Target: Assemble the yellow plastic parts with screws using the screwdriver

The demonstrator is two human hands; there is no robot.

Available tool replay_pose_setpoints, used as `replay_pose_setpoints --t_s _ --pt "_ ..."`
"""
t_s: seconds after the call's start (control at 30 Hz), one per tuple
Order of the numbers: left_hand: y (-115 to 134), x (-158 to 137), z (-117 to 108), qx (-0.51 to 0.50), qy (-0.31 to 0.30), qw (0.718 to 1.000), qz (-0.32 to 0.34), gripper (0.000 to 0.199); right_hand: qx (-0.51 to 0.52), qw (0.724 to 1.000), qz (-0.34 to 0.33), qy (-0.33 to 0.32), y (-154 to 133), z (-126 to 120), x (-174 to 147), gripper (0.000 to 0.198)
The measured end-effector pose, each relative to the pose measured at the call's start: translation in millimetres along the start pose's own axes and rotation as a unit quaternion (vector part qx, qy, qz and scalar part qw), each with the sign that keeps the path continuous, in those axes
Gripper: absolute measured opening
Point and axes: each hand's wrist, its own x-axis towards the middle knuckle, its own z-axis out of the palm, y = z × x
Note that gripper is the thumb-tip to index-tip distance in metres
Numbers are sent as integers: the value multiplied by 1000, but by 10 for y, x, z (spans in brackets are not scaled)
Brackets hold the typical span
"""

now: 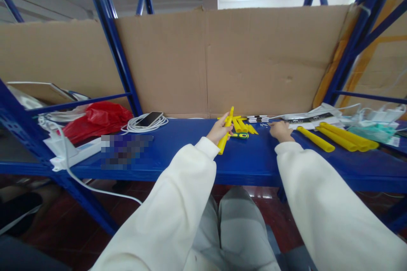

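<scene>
My left hand (218, 130) is wrapped round a yellow tapered plastic tube (224, 140), held tilted with its narrow end up. My right hand (281, 131) rests low on the blue shelf, its fingers curled and pressed together beside some tiny loose pieces (263, 125). What those fingers hold, if anything, is too small to make out. Between the hands lie several shorter yellow pieces (242, 126) and a green-and-yellow handle (241, 135), perhaps a screwdriver's. Behind them sit small black-and-white striped pieces (257, 119).
Several long yellow tubes (338, 137) lie at the right, near a teal-and-white bundle (372, 131). At the left are a phone (150, 119) on a coiled white cable (144, 126), a red plastic bag (98, 120) and a white power strip (81, 154). Cardboard (238, 63) walls the back; blue posts (116, 42) stand at both sides.
</scene>
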Motion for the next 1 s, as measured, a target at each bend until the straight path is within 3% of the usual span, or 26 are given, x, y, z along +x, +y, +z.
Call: replay_pose_setpoints --t_s 0.13,0.3,0.6,1.0 --pt "78 -49 -3 -114 -43 989 -83 83 -55 997 -20 -42 -23 71 -28 49" --pt "91 -59 -13 -114 -84 980 -137 84 -79 995 -36 -49 -28 132 9 52" --pt "47 -31 -15 -119 -95 977 -146 87 -95 992 -75 -37 -13 168 87 44" --pt "58 -35 -11 -117 -87 978 -148 86 -141 974 -172 -51 -275 18 -75 31"
